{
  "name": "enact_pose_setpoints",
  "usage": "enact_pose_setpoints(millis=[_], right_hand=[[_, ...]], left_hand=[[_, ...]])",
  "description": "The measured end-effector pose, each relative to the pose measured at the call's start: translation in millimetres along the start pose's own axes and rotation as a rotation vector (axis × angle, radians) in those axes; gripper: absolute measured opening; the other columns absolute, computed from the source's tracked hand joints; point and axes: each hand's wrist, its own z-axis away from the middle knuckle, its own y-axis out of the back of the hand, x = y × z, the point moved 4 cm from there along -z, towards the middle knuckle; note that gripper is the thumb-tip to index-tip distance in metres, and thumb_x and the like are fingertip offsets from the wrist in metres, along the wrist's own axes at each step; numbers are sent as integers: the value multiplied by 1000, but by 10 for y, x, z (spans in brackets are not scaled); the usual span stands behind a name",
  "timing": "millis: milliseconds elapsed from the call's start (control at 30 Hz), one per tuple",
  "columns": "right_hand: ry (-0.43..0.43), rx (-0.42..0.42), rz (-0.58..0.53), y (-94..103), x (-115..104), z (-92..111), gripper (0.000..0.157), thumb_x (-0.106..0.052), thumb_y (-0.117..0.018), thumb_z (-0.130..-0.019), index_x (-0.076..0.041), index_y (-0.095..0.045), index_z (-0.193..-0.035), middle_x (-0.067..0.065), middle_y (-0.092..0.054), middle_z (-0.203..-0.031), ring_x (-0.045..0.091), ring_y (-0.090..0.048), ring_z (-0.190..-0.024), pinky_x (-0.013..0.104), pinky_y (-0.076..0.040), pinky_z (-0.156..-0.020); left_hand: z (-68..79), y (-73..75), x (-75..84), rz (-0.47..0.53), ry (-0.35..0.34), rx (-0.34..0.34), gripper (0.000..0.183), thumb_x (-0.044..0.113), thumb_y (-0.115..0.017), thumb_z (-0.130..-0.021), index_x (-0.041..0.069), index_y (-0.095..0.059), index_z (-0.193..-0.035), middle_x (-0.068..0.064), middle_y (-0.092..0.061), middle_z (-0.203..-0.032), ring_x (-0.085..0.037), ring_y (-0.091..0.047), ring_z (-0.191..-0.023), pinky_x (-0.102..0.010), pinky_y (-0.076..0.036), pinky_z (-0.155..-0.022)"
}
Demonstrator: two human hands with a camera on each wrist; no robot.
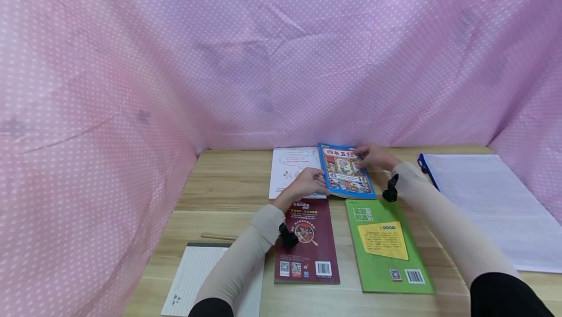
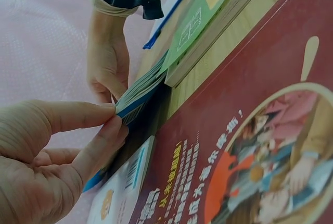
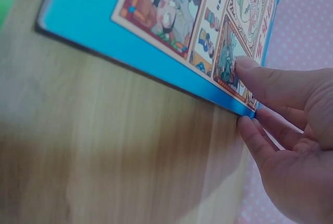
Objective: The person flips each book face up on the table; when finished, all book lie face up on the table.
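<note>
The blue book (image 1: 345, 167) is occupying the far middle of the table (image 1: 228, 185), cover up and slightly turned, and is overlapping the right part of the white book (image 1: 291, 161). The left hand (image 1: 307, 184) is pinching its left edge between thumb and fingers; the left wrist view is showing the fingertips closing on the cover and page edges. The right hand (image 1: 376, 157) is clamping the opposite edge, its thumb lying on the cover and its other fingers bending at the edge and below. Whether the whole blue book is resting flat cannot be told.

Nearer, the maroon book (image 1: 322, 231) is lying to the left and the green book (image 1: 386, 278) to the right, with a strip of table separating them; both are showing barcodes. At the near left, a lined notepad (image 1: 197, 273) is lying partly beneath the left sleeve (image 1: 239, 263), and a thin stick (image 1: 219, 236) is lying just beyond its far edge. A white folder (image 1: 496, 209) with a blue left edge is covering the right side of the table. Pink dotted cloth (image 1: 281, 63) is hanging behind the table, and a black mount is sitting at each wrist.
</note>
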Motion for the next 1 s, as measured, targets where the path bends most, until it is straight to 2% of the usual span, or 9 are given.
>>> enact_pose_setpoints(millis=[100, 267, 500, 633, 833, 1000], right_hand=[[-10, 3, 5, 29, 15, 33, 56, -3, -72, -91, 7, -52, -142, 29, -23, -164, 50, -26, -148, 63, -28, -121], [-33, 11, 14, 69, 61, 74, 57, -4, -72, -92, 7, -51, -143, 28, -23, -164, 51, -22, -150, 63, -24, -122], [-13, 14, 26, 112, 115, 97, 59, -2, -71, -92, 9, -48, -145, 31, -23, -163, 52, -21, -150, 62, -27, -121], [-3, 19, 39, 122, 102, 111, 60, -2, -71, -91, 10, -47, -145, 32, -24, -162, 53, -20, -150, 64, -27, -121], [-16, 24, 44, 129, 120, 108, 59, -2, -70, -92, 9, -47, -145, 32, -23, -163, 53, -18, -150, 64, -25, -122], [-14, 32, 47, 141, 135, 130, 59, -2, -71, -92, 10, -48, -144, 32, -23, -163, 53, -17, -150, 63, -25, -122]], left_hand=[[-39, -44, -8, 21, 2, 4, 74, -1, -78, -85, -5, -43, -151, -20, -64, -129, -32, -66, -120, -35, -59, -96], [-85, -119, -33, 60, 12, 6, 76, -5, -78, -84, -6, -43, -150, -19, -65, -124, -31, -68, -118, -33, -60, -94], [-110, -206, -35, 49, 18, 21, 75, -4, -80, -82, -5, -45, -149, -18, -69, -118, -28, -70, -110, -31, -62, -87], [-139, -226, -78, 54, -5, 30, 76, -7, -80, -80, -8, -46, -148, -20, -71, -115, -29, -72, -107, -32, -63, -85], [-155, -244, -107, 7, -36, 49, 76, -6, -82, -77, -8, -49, -146, -18, -75, -105, -27, -76, -97, -32, -62, -85], [-150, -262, -108, -53, -46, 76, 75, -2, -85, -77, -4, -52, -144, -13, -77, -98, -20, -76, -88, -29, -62, -83]])
